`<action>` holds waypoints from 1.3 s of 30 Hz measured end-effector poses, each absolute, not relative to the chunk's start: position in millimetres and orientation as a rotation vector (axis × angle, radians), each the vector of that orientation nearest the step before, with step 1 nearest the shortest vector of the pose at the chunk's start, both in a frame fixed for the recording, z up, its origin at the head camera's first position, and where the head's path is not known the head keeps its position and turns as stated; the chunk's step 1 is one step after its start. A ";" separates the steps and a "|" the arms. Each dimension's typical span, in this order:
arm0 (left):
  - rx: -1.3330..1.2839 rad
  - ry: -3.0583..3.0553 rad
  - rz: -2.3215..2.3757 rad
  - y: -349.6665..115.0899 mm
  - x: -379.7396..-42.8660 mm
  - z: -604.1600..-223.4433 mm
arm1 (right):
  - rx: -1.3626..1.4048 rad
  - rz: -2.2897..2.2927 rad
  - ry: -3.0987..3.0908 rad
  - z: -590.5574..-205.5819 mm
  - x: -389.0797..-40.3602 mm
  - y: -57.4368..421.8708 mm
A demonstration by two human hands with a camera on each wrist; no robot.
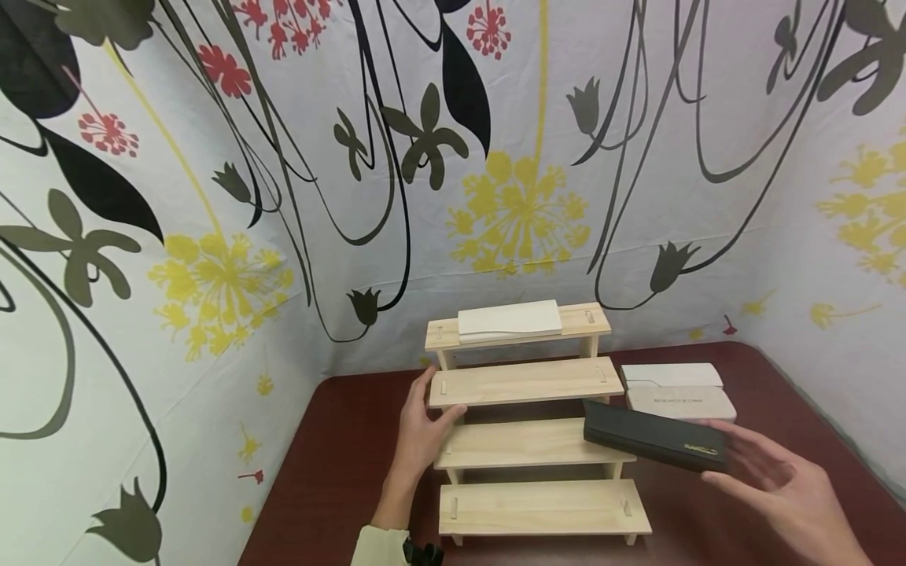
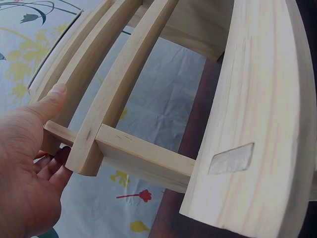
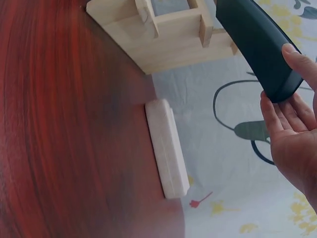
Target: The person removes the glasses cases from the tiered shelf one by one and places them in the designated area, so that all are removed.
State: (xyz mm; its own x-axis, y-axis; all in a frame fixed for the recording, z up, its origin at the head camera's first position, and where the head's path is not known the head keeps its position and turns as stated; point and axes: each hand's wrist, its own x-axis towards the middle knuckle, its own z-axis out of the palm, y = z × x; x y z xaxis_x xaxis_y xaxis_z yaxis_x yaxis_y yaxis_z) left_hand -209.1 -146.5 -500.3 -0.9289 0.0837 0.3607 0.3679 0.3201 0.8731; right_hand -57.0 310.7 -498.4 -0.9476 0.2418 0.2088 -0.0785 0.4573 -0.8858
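Observation:
A pale wooden stand with several stepped shelves (image 1: pixel 527 383) stands on the table. My left hand (image 1: pixel 421 428) grips the left end of its second shelf from the top. In the left wrist view the thumb of that hand (image 2: pixel 27 173) lies over the wood, with fingers curled below. My right hand (image 1: pixel 789 483) holds a long black glasses case (image 1: pixel 651 436) by its right end, thumb on one side and fingers on the other. The case is tilted, and its left end overlaps the third shelf in the head view. Gold lettering marks its right end.
On the top shelf lies a white, flat-looking case (image 1: pixel 510 321). Another white case (image 1: pixel 679 402) with faint lettering rests on the dark red table (image 1: pixel 340 440) right of the stand. A flower-patterned cloth (image 1: pixel 495 102) hangs behind and along both sides.

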 end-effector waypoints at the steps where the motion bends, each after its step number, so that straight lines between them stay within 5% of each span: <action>1: -0.410 -2.339 -1.647 -146.5 -209.2 -500.4 | -0.171 1.480 -2.415 -500.3 -57.0 312.2; 39: -0.405 -2.344 -1.645 -146.4 -209.8 -500.6 | -0.166 1.475 -2.390 -521.3 -58.5 346.8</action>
